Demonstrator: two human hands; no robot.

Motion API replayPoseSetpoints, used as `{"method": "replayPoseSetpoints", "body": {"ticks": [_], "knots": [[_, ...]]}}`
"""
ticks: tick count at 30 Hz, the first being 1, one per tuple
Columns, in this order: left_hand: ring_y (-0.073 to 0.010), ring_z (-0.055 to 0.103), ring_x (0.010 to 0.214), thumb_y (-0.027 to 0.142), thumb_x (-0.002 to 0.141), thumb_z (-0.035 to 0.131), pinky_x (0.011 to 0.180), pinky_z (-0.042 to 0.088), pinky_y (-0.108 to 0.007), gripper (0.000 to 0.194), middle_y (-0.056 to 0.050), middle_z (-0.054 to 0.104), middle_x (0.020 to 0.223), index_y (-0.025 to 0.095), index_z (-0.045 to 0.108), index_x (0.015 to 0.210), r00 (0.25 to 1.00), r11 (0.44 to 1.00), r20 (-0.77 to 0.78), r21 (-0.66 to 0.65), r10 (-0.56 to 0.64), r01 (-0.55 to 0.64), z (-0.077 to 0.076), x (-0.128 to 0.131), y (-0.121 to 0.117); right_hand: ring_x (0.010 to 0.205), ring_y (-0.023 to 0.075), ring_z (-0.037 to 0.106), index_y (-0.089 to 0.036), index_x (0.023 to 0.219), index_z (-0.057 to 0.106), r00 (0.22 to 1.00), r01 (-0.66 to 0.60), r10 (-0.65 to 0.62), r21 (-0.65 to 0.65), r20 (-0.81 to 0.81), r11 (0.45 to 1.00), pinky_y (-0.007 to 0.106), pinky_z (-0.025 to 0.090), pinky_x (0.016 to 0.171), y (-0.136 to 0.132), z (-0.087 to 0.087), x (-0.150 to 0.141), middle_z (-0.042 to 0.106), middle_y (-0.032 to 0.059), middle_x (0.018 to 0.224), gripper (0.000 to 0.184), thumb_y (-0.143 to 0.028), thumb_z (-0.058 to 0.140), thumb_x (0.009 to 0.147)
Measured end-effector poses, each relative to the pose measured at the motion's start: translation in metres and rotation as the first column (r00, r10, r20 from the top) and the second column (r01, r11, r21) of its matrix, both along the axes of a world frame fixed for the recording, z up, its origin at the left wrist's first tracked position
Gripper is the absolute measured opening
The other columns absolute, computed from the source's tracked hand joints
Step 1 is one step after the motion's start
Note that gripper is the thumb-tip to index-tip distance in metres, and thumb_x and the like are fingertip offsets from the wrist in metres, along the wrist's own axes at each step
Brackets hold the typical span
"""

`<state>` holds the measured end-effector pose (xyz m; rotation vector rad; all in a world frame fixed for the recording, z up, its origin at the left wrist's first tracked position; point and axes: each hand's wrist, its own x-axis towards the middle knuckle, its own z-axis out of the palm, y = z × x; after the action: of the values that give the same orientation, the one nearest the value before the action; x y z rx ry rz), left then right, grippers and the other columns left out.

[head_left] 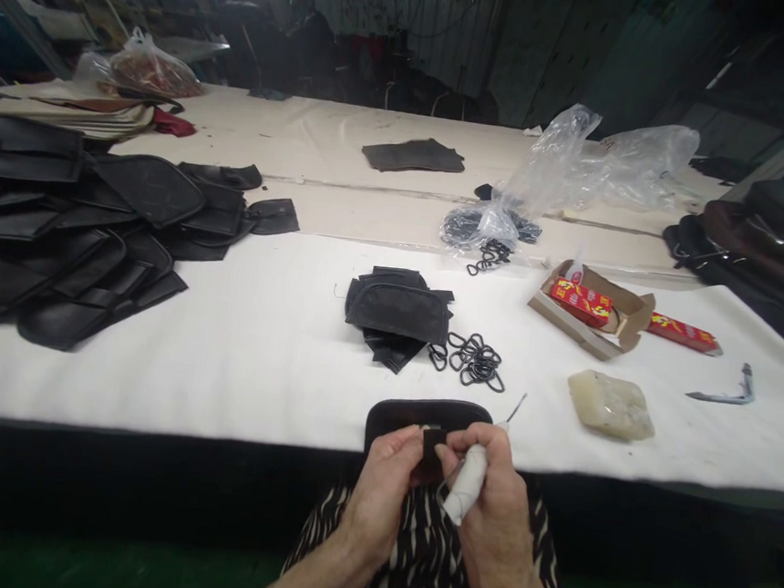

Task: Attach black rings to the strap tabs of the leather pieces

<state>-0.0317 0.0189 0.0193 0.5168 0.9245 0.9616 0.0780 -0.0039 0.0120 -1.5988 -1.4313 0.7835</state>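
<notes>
My left hand (385, 486) and my right hand (490, 504) meet just below the table's front edge, both pinching a small black leather tab (431, 444) between their fingertips. My right hand also grips a tool with a white wrapped handle (468, 485) whose thin metal point (517, 406) sticks up past the fingers. A black leather panel (429, 413) lies at the table edge right behind the hands. Further back lie a stack of black leather pieces (397, 311) and a cluster of black metal rings (474, 360).
A large heap of black leather panels (75, 221) fills the left. A plastic bag with more rings (509, 215), an open cardboard box with red packets (593, 307), a pale wax block (610, 405) and a metal tool (726, 393) sit at the right.
</notes>
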Motion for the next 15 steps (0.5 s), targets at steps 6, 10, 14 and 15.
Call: {"method": "replayPoseSetpoints", "body": {"ticks": [6,10,14,15], "knots": [[-0.0194,0.058,0.077,0.046,0.077,0.061,0.072,0.044,-0.03,0.034,-0.006,0.064,0.079,0.013,0.065,0.083,0.99,0.983,-0.035,-0.124,0.135,-0.138,-0.011,-0.001,-0.008,0.052,0.0112,0.054,-0.023,0.086,0.047,1.0,-0.005,0.006,-0.062,0.01,0.998,0.018,0.042,0.047,-0.002,0.002,-0.003,0.059,-0.0022,0.068,0.01,-0.032,0.05,0.087],[-0.0201,0.058,0.08,0.048,0.075,0.063,0.075,0.044,-0.03,0.036,-0.005,0.065,0.079,0.014,0.066,0.084,0.985,0.99,-0.119,-0.052,0.126,-0.133,-0.015,-0.002,-0.013,0.051,0.0108,0.053,-0.022,0.084,0.046,1.0,-0.011,0.011,-0.066,0.004,0.998,0.018,0.042,0.046,-0.001,0.008,-0.003,0.059,-0.0027,0.067,0.011,-0.032,0.05,0.086],[-0.0175,0.056,0.074,0.041,0.076,0.064,0.072,0.043,-0.027,0.026,-0.002,0.063,0.071,0.014,0.065,0.076,0.987,0.997,-0.152,0.073,0.051,-0.04,-0.012,-0.002,-0.013,0.056,0.0125,0.057,-0.022,0.084,0.047,1.0,0.01,-0.012,-0.091,-0.019,0.996,0.02,0.045,0.051,0.0,0.009,-0.002,0.062,-0.0006,0.072,0.012,-0.034,0.051,0.085],[-0.0172,0.056,0.073,0.04,0.077,0.064,0.071,0.042,-0.027,0.026,-0.002,0.062,0.07,0.014,0.065,0.075,0.987,0.996,-0.158,0.09,0.04,-0.026,-0.01,-0.002,-0.012,0.058,0.0128,0.058,-0.022,0.084,0.047,1.0,0.012,-0.014,-0.094,-0.021,0.995,0.02,0.046,0.052,0.001,0.009,-0.001,0.063,-0.0003,0.073,0.013,-0.034,0.051,0.085]]}}
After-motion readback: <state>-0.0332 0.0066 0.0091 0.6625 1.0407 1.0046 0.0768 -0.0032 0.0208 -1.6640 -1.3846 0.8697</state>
